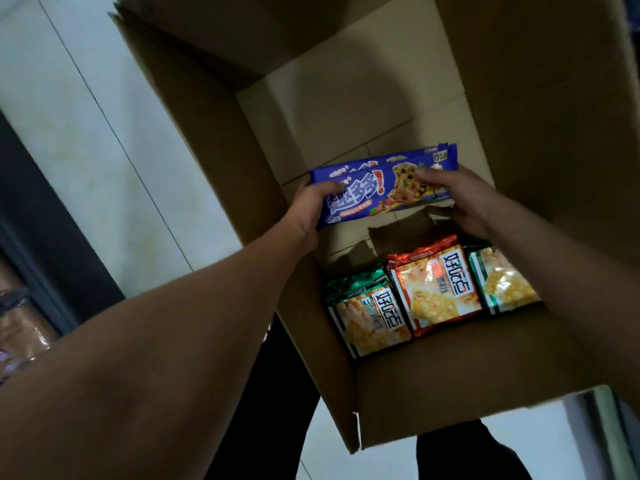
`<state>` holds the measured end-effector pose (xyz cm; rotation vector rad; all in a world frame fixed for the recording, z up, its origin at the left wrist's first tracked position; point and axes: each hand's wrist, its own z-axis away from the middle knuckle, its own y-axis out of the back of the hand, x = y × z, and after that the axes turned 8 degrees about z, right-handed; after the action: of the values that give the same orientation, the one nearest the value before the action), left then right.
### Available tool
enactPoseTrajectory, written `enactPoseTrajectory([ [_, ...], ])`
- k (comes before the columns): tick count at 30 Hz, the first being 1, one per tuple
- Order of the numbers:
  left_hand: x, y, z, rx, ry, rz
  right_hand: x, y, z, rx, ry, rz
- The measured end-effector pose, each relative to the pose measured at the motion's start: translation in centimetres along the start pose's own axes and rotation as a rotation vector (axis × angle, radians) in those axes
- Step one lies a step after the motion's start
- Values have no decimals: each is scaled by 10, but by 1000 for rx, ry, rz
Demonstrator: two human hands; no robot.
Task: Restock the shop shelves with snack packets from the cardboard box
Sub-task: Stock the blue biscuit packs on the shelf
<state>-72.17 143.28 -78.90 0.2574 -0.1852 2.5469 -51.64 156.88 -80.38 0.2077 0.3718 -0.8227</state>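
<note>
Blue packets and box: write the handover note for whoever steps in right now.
Left hand: grips the left end of the blue packets.
Right hand: grips their right end.
The blue packets, a small stack, are held over the open box.
Still in the box: green packet, orange packet, another green one.
Done: blue stack picked up.
Left: shelve it, then the three below. No shelf clearly in view.

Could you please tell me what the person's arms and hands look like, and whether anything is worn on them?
Both forearms are bare right up to the frame edge, with no sleeves showing. The left hand and right hand wear no gloves, and no watch, ring or bracelet is visible.
</note>
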Motion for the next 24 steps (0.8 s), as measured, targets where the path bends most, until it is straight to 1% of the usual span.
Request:
enactPoseTrajectory([
  [2, 9, -2, 25, -7, -47, -43, -6, 2, 31, -19, -55, -38],
  [5, 26, -2, 73, -69, -104, -88, -23, 8, 89, -42, -81, -95],
  [7, 42, -1, 111, -130, -142, -123, -41, 6, 133, -10, -72, -163],
  [11, 83, -5, 189, -202, -237, -150, -85, -4, 224, 56, -23, -209],
  [14, 114, -8, 255, -255, -292, -151, -124, -9, 299, 44, 48, -245],
  [18, 162, -10, 362, -380, -349, -174, -173, -17, 404, 37, 169, -313],
  [21, 197, -9, 446, -506, -411, -167, -204, -25, 478, 46, 234, -375],
  [24, 224, -9, 523, -679, -458, -154, -232, -31, 551, 62, 319, -453],
])
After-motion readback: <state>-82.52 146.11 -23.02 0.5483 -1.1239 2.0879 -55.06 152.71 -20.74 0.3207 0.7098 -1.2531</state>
